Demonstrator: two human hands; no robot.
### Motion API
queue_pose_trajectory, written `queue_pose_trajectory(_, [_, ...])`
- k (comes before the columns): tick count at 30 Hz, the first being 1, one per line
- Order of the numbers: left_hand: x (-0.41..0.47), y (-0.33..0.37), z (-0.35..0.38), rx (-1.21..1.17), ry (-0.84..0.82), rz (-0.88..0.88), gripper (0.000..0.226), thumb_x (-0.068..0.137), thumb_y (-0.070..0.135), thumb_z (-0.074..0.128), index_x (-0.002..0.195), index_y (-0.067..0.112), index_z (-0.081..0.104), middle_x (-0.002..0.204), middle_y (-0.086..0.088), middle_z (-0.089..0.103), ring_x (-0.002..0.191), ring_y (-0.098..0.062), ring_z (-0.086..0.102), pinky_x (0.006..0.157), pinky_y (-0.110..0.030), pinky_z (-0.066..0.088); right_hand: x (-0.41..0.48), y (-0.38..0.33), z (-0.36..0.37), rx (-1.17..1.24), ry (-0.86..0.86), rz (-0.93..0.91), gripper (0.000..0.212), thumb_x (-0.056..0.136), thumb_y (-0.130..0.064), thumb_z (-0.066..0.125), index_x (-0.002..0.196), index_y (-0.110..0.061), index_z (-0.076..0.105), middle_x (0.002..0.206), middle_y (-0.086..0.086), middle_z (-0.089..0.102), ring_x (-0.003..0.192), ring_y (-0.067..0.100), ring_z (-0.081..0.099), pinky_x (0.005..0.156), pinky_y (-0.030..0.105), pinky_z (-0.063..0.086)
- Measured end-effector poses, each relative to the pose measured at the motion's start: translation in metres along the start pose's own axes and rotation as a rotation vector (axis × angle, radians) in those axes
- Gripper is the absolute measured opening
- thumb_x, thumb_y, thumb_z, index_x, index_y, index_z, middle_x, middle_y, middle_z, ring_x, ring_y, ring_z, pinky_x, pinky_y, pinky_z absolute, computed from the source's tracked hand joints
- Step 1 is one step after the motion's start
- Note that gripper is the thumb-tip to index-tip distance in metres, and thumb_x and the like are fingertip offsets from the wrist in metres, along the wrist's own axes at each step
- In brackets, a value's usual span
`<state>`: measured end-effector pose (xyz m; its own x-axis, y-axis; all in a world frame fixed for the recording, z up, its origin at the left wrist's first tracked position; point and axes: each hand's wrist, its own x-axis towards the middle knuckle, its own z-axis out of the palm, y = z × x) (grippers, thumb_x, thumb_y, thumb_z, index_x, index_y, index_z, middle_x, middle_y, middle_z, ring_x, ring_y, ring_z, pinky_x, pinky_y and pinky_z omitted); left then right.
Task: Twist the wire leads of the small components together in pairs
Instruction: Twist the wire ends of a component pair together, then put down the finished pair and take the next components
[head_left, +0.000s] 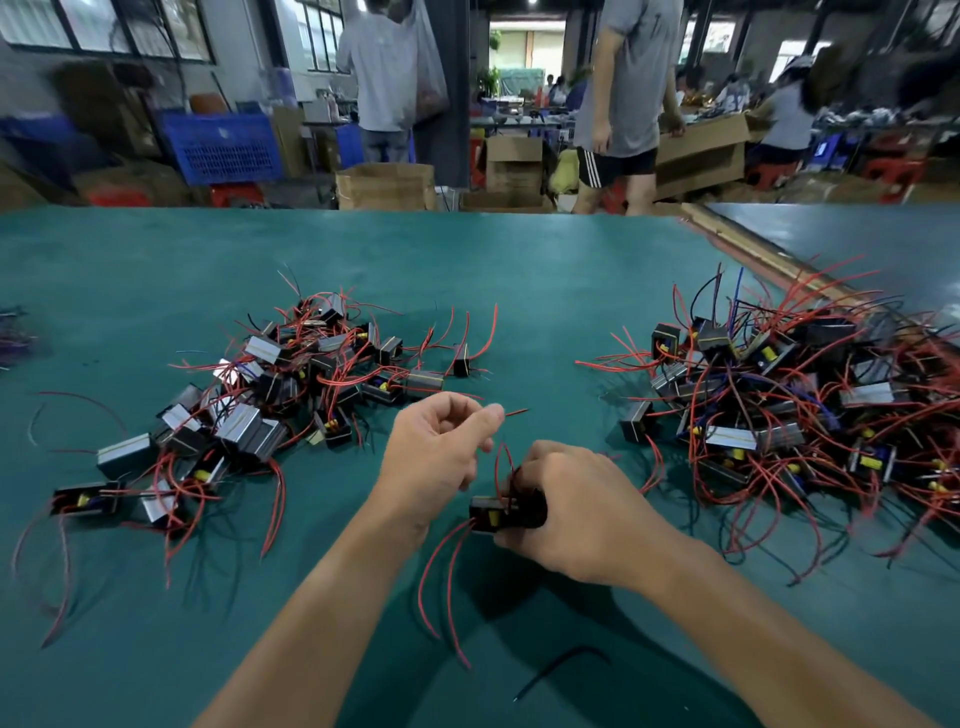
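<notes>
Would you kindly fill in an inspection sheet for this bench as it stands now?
Surface: flat teal bench mat, a second teal bench at far right.
Job's things: small black box-shaped component with red wire leads in hand; left heap of black components; right heap of black components.
Clutter: loose black wire piece lying between the forearms.
Grips: left hand pinches a thin red wire lead; right hand holds the component.
Cables: nothing seen beyond the leads.
Surroundings: brown cardboard boxes, blue plastic crate, standing people.

Matt table top (519, 270); glossy plastic-sheathed wire leads (422, 577)
</notes>
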<state>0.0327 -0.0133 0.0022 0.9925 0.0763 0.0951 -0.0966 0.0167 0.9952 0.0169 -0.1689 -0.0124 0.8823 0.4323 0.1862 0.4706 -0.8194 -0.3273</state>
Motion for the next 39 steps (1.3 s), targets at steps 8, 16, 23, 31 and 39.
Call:
queue_pose_trajectory(8, [0.021,-0.014,-0.022,0.025,0.383,0.001,0.019,0.086,0.013,0.065,0.068,0.014,0.057,0.061,-0.005,0.055,0.049,-0.016,0.038,0.049,-0.027,0.031,0.009,0.005,-0.037,0.186,0.178,0.156,0.017,0.073,-0.023,0.084,0.082,-0.022,0.07,0.073,-0.008,0.062,0.065,0.007,0.056,0.062,0.025,0.045])
queue_pose_trajectory(16, [0.019,-0.026,-0.015,0.095,0.264,-0.06,0.007,0.083,0.013,0.064,0.077,0.013,0.061,0.061,-0.001,0.061,0.051,-0.016,0.046,0.053,-0.028,0.038,0.035,0.061,-0.167,-0.234,0.752,0.51,0.018,0.074,-0.029,0.081,0.085,-0.016,0.074,0.079,0.01,0.069,0.078,0.032,0.066,0.071,0.037,0.055])
queue_pose_trajectory(23, [0.017,-0.028,-0.014,0.183,0.191,-0.085,0.004,0.081,0.015,0.064,0.082,0.018,0.061,0.073,-0.005,0.069,0.066,-0.019,0.06,0.062,-0.03,0.047,0.035,0.081,-0.158,-0.448,0.164,0.817,0.027,0.081,-0.028,0.066,0.091,-0.006,0.055,0.115,0.021,0.062,0.103,0.037,0.058,0.084,0.039,0.051])
queue_pose_trajectory(31, [0.012,-0.03,-0.01,0.24,0.134,-0.102,0.006,0.08,0.017,0.064,0.084,0.02,0.06,0.06,0.003,0.063,0.052,-0.013,0.052,0.055,-0.025,0.041,0.055,0.012,-0.094,-0.251,0.241,0.408,0.05,0.083,-0.029,0.061,0.131,-0.016,0.053,0.13,0.015,0.05,0.127,0.034,0.041,0.105,0.039,0.036])
queue_pose_trajectory(39, [0.004,-0.033,0.0,0.38,0.02,-0.091,0.023,0.082,0.007,0.045,0.1,0.021,0.05,0.084,-0.013,0.07,0.082,-0.034,0.064,0.07,-0.039,0.05,0.103,-0.045,-0.039,0.111,0.034,0.166,0.025,0.082,-0.013,0.061,0.104,-0.017,0.071,0.095,-0.003,0.068,0.097,0.019,0.064,0.091,0.029,0.049])
